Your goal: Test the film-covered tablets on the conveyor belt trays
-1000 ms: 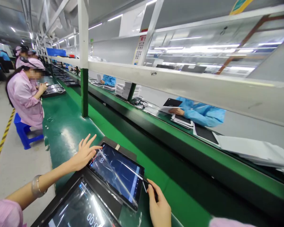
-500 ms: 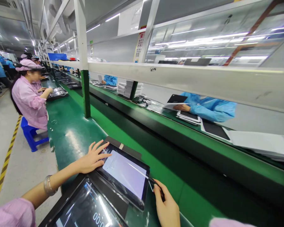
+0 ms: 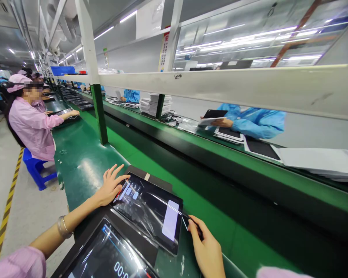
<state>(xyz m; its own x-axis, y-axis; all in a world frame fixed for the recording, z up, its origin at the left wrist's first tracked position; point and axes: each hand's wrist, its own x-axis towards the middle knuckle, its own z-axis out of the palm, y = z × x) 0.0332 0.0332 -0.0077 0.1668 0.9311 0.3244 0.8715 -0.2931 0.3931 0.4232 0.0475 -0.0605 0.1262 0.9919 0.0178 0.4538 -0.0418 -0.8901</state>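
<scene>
A black tablet [image 3: 150,210] with film on its screen lies on a dark tray on the green bench. My left hand [image 3: 110,186] rests at its left corner, fingers spread, thumb touching the screen. At the tablet's right corner my right hand [image 3: 205,249] pinches a thin dark object, perhaps a cable or stylus, against the edge. A second tablet [image 3: 110,256] showing a timer lies nearer to me on the left.
A green conveyor bench [image 3: 84,162] runs away to the left. On a blue stool [image 3: 36,170] sits a person in pink [image 3: 31,123], working at other tablets. Across the line a blue-sleeved person [image 3: 249,121] holds a tablet. A green-white post [image 3: 100,116] stands on the bench.
The tablet's screen went from a dark timer view to white, then to a dark view with icons and a white panel. Both hands stayed at the tablet's corners.
</scene>
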